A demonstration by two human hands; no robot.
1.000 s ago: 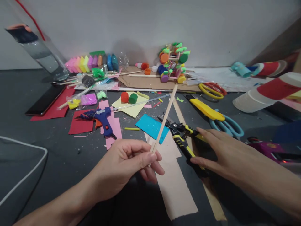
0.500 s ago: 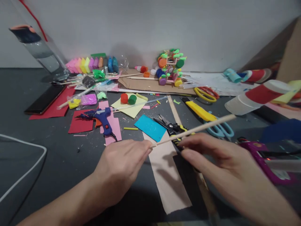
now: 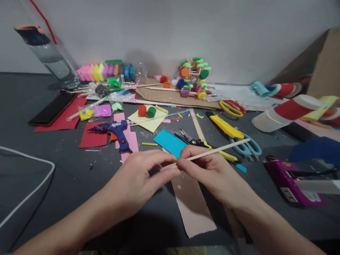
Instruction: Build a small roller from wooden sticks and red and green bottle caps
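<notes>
A thin wooden stick (image 3: 217, 149) slants up to the right between my two hands. Its lower end lies in the fingers of my left hand (image 3: 143, 173). My right hand (image 3: 209, 170) pinches it between thumb and fingers, close beside the left fingertips. Beneath the hands lies a pale cardboard strip (image 3: 195, 209), and a blue rectangular piece (image 3: 170, 142) is partly covered by my fingers. Black-and-yellow pliers (image 3: 195, 141) rest just behind the right hand.
A blue glue gun (image 3: 119, 132) lies on pink paper at left. Behind are clay packs (image 3: 106, 72) and a colourful wheeled model (image 3: 195, 78). To the right are a yellow cutter (image 3: 225, 126), blue-handled scissors (image 3: 251, 143), paper cups (image 3: 287, 112) and a magenta power strip (image 3: 289, 184).
My right hand has moved left and closed on the stick near my left hand. The stick has shifted slightly left and down, and the pliers no longer lie under the right hand.
</notes>
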